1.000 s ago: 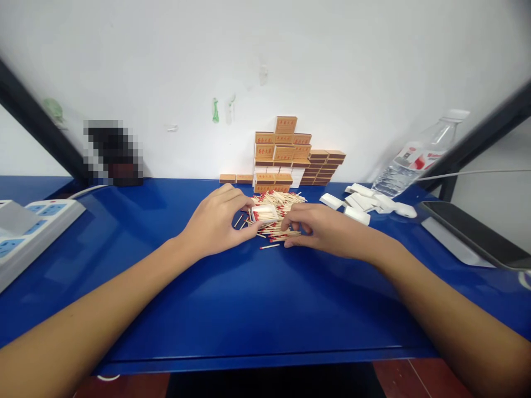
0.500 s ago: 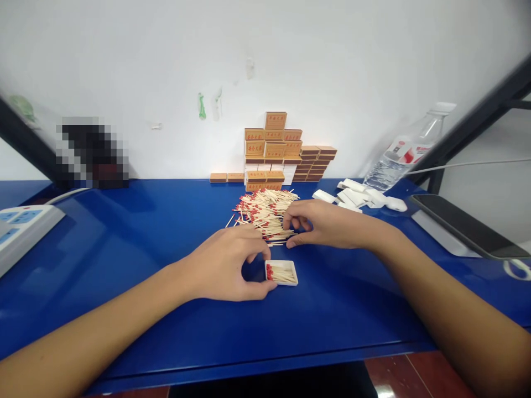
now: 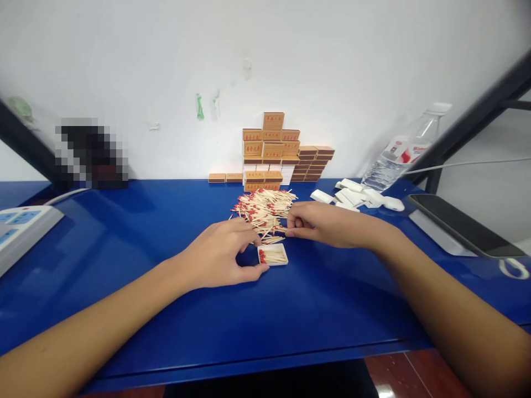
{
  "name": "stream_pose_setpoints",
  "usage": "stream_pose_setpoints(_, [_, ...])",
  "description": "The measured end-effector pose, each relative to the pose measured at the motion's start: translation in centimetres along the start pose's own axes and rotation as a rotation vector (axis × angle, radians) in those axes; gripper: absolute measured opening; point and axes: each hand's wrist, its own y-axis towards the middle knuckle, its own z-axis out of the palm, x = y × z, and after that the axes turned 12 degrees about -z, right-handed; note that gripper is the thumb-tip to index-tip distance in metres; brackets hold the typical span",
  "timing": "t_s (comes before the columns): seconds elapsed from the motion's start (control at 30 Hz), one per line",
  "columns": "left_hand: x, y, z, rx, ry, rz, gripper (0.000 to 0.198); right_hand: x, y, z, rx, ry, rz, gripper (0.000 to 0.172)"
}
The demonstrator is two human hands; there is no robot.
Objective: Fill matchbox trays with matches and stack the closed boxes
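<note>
A small white matchbox tray [image 3: 284,261], part filled with red-tipped matches [image 3: 271,256], lies on the blue table. My left hand [image 3: 226,251] grips its left end, thumb at the near corner and a finger at the far corner. Just beyond the tray spreads a loose heap of matches [image 3: 263,207]. At the heap's right edge my right hand [image 3: 319,224] has thumb and fingertips pinched together on match ends; how many it holds is hidden.
Stacked matchboxes [image 3: 271,149] stand against the wall behind the heap. White empty trays [image 3: 352,197], a leaning water bottle [image 3: 392,152] and a phone [image 3: 460,224] are on the right. A power strip [image 3: 29,229] sits at the left. The table's front edge [image 3: 265,367] runs nearby.
My left hand has slid the tray away from me and slightly left, up to the heap. The right hand's thumb and fingers have closed together at the matches.
</note>
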Motion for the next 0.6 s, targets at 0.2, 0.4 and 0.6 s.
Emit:
stream_pose_setpoints(0.2, [0.1,0.0,0.2,-0.033,0.008,-0.008,0.023,1.3,-0.4,-0.8,-0.032,0.089,-0.055,0.029])
stream_pose_setpoints(0.4, [0.3,0.0,0.1,-0.040,0.000,-0.013,0.025,3.8,0.0,0.6,0.019,0.098,-0.145,0.017])
stream_pose_setpoints(0.6, [0.2,0.0,0.0,-0.027,0.001,-0.026,0.028,3.7,-0.5,-0.4,-0.061,0.056,-0.142,0.030])
